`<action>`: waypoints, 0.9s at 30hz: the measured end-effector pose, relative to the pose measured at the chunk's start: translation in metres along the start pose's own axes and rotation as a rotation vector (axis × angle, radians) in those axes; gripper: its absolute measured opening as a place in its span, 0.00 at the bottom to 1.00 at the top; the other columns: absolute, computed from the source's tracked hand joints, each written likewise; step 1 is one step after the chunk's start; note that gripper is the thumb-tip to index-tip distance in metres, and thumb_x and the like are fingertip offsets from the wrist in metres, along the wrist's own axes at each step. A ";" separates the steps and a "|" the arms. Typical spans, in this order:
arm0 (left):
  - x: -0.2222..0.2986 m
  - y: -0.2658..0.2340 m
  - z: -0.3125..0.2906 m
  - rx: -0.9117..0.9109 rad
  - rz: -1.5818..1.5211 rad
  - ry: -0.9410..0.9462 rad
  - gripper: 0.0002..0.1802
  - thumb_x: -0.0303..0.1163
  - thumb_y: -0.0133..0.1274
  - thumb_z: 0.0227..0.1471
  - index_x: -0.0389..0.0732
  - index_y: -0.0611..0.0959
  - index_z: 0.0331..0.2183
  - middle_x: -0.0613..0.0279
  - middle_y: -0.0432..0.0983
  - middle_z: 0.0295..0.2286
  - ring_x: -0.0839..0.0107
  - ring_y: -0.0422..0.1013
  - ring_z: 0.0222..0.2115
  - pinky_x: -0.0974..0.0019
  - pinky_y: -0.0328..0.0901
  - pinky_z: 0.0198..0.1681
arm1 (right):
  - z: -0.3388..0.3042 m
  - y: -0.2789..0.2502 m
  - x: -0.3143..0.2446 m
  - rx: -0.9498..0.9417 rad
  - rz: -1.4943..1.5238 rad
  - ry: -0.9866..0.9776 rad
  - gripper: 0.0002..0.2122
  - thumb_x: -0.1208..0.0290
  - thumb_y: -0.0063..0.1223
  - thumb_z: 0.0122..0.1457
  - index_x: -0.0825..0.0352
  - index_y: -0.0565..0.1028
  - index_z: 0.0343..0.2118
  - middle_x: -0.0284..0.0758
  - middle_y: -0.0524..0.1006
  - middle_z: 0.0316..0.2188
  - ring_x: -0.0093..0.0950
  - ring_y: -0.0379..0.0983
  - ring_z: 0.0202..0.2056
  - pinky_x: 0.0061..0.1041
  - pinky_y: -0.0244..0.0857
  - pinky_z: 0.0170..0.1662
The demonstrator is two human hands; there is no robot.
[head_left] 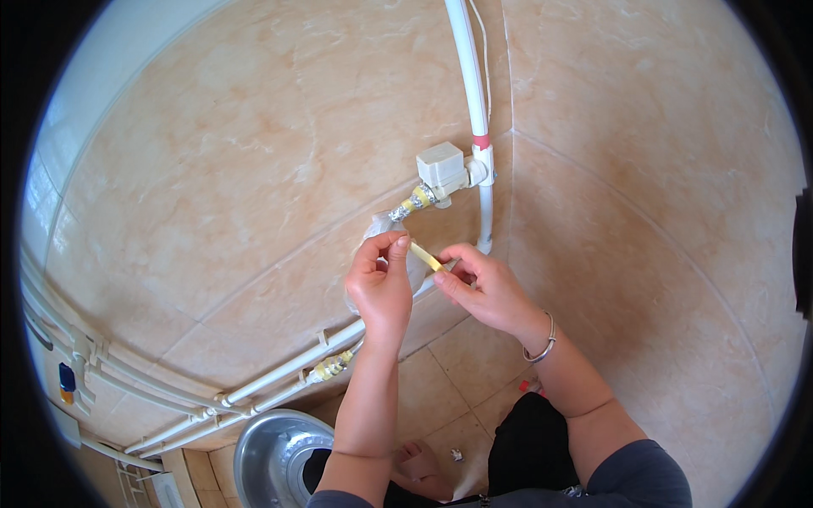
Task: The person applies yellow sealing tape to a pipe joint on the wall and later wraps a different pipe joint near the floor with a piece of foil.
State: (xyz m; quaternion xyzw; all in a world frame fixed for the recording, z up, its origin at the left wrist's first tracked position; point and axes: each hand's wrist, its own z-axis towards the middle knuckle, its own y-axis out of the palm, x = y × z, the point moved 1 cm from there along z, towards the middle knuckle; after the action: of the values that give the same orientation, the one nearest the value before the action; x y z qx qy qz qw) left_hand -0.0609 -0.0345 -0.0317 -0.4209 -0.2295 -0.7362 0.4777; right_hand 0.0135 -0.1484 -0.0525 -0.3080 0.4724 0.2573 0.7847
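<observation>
Nearest you, your knees in dark cloth sit low in the view, with a steel basin (269, 453) on the tiled floor (461, 398) to their left and a small red object just beside your right forearm.

Your forearms rise from the lower edge and meet at mid-view. Your left hand (379, 284) is pinched closed, thumb and forefinger gripping the upper left end of a yellow strip (426, 256). Your right hand (483, 288), with a bangle (542, 343) at the wrist, is likewise closed, pinching the strip's lower right end. The strip is stretched taut between the two hands, its long axis running from upper left down to lower right. Neither hand is free.

Just behind your left hand sits a clear plastic part (381, 227); whether your fingers touch it cannot be told. From it a braided hose (411, 206) with yellow bands runs up and right to a white valve (445, 167) on the upright white pipe (474, 76). The strip lies below and left of the valve, near the hose's lower end; your left hand is the nearer to that joint.

Farther off, more white pipes (279, 372) run along the tiled wall (254, 152).
</observation>
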 end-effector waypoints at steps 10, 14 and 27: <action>0.013 0.011 0.017 0.087 0.036 0.167 0.03 0.26 0.52 0.44 0.38 0.78 0.26 0.69 0.71 0.19 0.84 0.57 0.16 0.79 0.55 0.20 | 0.002 -0.006 0.000 0.235 -0.364 -0.352 0.12 0.72 0.51 0.48 0.62 0.66 0.38 0.32 0.74 0.26 0.26 0.71 0.23 0.24 0.61 0.24; 0.001 0.014 0.011 0.080 0.053 0.159 0.03 0.26 0.53 0.44 0.38 0.78 0.26 0.68 0.71 0.20 0.83 0.58 0.17 0.79 0.55 0.20 | -0.003 -0.009 -0.009 0.183 -0.393 -0.080 0.11 0.72 0.50 0.48 0.61 0.67 0.35 0.32 0.74 0.26 0.25 0.70 0.19 0.24 0.61 0.21; 0.002 0.016 0.014 0.150 0.154 0.269 0.03 0.27 0.52 0.45 0.38 0.78 0.26 0.69 0.70 0.20 0.83 0.57 0.17 0.78 0.54 0.19 | -0.003 -0.008 -0.003 0.338 -0.572 -0.239 0.05 0.71 0.53 0.46 0.63 0.71 0.27 0.30 0.71 0.25 0.28 0.68 0.24 0.26 0.59 0.25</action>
State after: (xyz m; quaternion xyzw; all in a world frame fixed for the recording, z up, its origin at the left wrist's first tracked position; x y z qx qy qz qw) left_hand -0.0411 -0.0321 -0.0237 -0.2980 -0.1849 -0.7280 0.5891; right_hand 0.0162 -0.1566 -0.0494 -0.2613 0.3075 -0.0207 0.9147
